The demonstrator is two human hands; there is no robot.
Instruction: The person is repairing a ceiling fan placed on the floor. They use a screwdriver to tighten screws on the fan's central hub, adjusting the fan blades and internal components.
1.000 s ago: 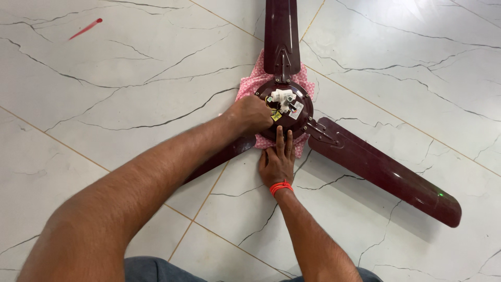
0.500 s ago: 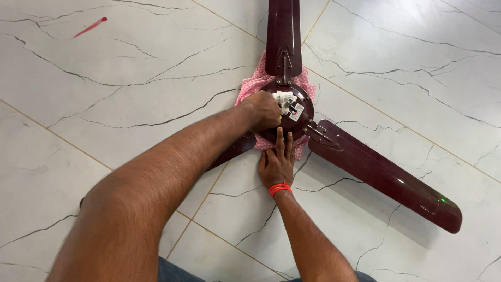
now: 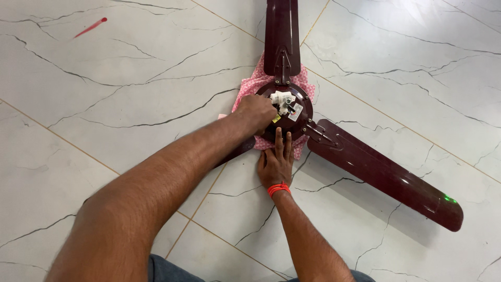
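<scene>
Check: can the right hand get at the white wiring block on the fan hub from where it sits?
Probably yes. The right hand lies flat at the hub's near edge, fingers pointing at the white wiring block. The left hand works beside it and may crowd the approach.

You are looking at one fan (image 3: 292, 112) lying on the floor (image 3: 130, 78), showing three blades: one (image 3: 282, 34) pointing up, one (image 3: 386, 172) running right, and one (image 3: 237, 151) mostly hiding under your left arm. One pink cloth (image 3: 250, 86) is lying beneath the hub. Two hands are showing: your left (image 3: 258, 112) and your right (image 3: 275, 162), which is wearing one orange band (image 3: 278, 188). One red mark (image 3: 90, 27) is sitting on the tiles.
</scene>
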